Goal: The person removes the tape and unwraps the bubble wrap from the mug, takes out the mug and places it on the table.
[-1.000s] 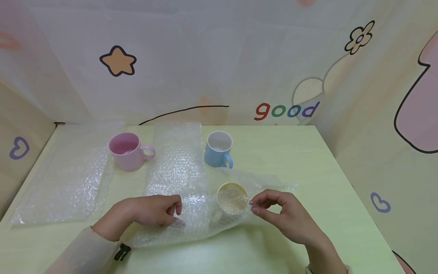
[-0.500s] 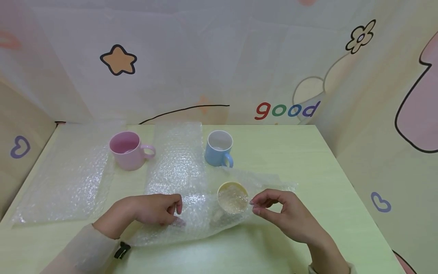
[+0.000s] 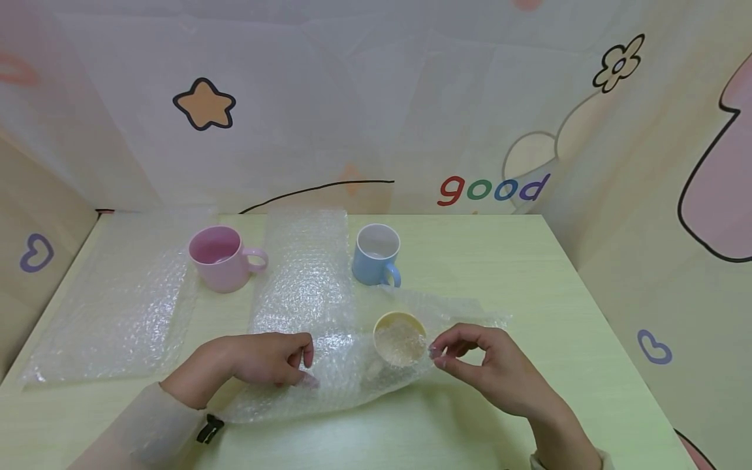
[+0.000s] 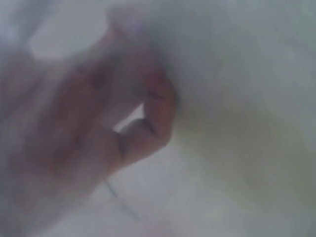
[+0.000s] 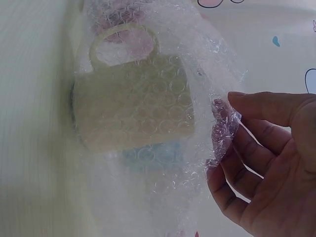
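Observation:
A pale yellow mug (image 3: pixel 380 321) stands at the front of the table, with bubble wrap (image 3: pixel 329 391) drawn round its near side and crumpled over its mouth. Its body and handle show through the sheet in the right wrist view, where the mug (image 5: pixel 133 103) appears turned sideways. My right hand (image 3: pixel 490 369) pinches the sheet's edge between thumb and fingers, just right of the mug. Left of the mug, my left hand (image 3: pixel 267 359) has curled fingers and grips the same sheet, its thumb tip seen through the film. The left wrist view is hazy and blurred.
Behind the yellow mug stands a blue mug (image 3: pixel 369 264). A pink mug (image 3: pixel 220 271) sits further left, between two flat stretches of bubble wrap. The left sheet (image 3: pixel 117 294) lies along the table's left side. A printed curtain (image 3: pixel 376 98) borders the back.

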`<state>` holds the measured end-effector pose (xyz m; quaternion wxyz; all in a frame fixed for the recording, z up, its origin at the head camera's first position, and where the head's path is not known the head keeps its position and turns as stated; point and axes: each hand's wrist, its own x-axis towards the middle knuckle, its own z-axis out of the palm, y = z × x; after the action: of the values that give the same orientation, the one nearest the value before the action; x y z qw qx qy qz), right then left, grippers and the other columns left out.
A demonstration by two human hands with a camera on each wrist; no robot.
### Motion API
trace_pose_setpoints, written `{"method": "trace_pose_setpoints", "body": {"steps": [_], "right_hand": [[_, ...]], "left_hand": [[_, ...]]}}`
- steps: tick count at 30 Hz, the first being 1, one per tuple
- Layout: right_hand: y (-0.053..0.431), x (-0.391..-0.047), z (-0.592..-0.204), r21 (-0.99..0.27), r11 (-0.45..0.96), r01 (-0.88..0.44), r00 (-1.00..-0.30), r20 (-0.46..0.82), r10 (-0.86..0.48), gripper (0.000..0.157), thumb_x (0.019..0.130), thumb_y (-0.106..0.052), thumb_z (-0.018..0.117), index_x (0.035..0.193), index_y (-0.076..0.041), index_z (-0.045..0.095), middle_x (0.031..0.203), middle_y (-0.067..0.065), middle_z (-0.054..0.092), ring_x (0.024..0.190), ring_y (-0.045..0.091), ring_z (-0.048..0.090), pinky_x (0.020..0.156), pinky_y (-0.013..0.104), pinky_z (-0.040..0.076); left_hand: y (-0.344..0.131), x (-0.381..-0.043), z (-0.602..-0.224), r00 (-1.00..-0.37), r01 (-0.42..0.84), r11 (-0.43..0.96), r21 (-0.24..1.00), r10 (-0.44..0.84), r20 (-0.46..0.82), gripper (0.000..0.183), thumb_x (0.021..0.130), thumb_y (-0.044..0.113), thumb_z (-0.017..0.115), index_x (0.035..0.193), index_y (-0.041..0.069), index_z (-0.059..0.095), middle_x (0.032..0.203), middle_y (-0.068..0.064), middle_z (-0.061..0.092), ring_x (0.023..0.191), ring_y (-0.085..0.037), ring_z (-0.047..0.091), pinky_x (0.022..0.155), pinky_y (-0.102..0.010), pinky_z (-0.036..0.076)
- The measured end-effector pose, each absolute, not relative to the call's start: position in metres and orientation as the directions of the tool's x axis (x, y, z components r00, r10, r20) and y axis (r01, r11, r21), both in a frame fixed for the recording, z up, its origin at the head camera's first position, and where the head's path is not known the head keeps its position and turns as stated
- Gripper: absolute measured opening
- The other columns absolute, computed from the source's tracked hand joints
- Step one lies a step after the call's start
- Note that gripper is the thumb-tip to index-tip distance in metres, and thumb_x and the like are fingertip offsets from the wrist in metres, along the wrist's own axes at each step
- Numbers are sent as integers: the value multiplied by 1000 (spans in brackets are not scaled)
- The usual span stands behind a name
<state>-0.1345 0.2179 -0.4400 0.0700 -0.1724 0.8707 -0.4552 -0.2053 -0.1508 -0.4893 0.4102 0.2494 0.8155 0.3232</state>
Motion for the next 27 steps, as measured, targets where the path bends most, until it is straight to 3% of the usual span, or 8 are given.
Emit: {"method": "trace_pose_setpoints", "body": {"steps": [27], "right_hand": [[215, -135, -442, -855, 479, -201, -933, 18, -359, 7, 95, -20, 77, 101, -24, 75, 94, 0, 74, 89, 14, 65, 85, 27, 51]], "left_hand": [[-151, -206, -489, -540, 157, 671, 724, 672, -506, 19, 96, 23, 69, 107, 18, 55, 78, 1, 55, 70, -13, 51, 67, -26, 41]]}}
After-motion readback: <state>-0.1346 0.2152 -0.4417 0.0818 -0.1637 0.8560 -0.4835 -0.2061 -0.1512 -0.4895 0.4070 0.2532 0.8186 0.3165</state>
